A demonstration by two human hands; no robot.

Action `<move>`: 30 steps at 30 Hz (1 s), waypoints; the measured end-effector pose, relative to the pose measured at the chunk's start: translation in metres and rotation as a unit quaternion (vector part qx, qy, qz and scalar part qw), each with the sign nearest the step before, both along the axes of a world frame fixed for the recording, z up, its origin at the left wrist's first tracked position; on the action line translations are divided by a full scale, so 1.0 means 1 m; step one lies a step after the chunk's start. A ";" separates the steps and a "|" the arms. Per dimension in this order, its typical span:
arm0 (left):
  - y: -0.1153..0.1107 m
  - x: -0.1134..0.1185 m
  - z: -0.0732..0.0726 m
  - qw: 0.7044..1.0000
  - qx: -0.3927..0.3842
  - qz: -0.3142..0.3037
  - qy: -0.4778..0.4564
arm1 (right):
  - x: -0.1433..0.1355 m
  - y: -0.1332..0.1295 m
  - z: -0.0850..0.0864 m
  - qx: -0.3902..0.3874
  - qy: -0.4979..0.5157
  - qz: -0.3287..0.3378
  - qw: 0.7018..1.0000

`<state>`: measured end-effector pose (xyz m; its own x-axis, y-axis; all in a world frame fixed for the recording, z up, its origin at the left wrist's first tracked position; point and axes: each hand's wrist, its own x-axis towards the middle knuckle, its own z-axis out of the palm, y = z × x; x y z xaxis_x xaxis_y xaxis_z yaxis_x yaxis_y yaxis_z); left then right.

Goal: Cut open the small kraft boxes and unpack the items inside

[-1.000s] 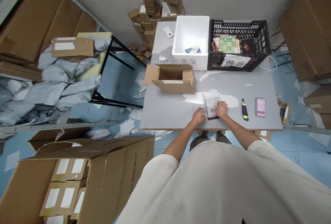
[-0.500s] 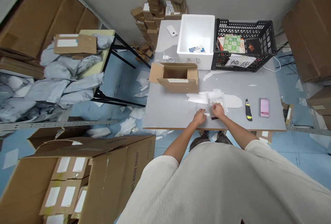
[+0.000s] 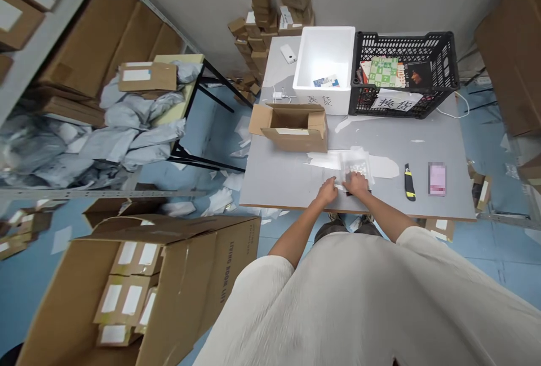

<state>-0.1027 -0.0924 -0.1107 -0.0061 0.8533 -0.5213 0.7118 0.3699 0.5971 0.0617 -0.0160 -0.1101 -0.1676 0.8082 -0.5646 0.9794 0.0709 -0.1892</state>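
A clear plastic bag (image 3: pixel 355 159) lies flat near the front of the grey table, with small pale bits showing through it. My right hand (image 3: pixel 357 183) rests on its lower part, fingers spread and thumb out to the left. Something dark and flat peeks out beneath that hand; what it is stays hidden. Just left of the bag, my left hand (image 3: pixel 328 191) is closed, its fingertips at a small white strip by the bag's edge. Whatever those fingers pinch is too small to name. An open cardboard box (image 3: pixel 298 139) stands behind my hands.
A utility knife (image 3: pixel 409 182) and a pink card-like item (image 3: pixel 437 179) lie to the right. At the back stand a white foam box (image 3: pixel 324 104) and a black crate (image 3: pixel 448 67) of books. A large carton (image 3: pixel 190 293) is at the lower left, beside grey parcels (image 3: pixel 114 143).
My right hand has gone from bunched fingers to spread ones on the bag. My left hand has hardly moved on the table. The view has swung slightly left.
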 end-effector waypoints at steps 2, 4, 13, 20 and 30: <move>-0.004 -0.004 -0.001 1.000 -0.004 -0.002 0.005 | 0.000 -0.002 -0.004 0.001 -0.004 0.012 1.000; -0.006 -0.005 -0.002 1.000 -0.006 -0.007 0.009 | 0.001 -0.003 -0.008 0.005 0.001 0.015 1.000; 0.005 0.008 -0.008 1.000 0.012 -0.017 -0.003 | 0.013 0.009 -0.014 0.026 0.191 -0.065 0.979; 0.032 0.029 -0.001 0.999 0.034 -0.035 -0.012 | 0.057 0.029 0.006 0.082 0.364 -0.214 0.903; 0.053 0.074 -0.002 0.996 0.022 -0.085 -0.012 | 0.151 0.042 0.025 0.175 0.134 -0.111 0.969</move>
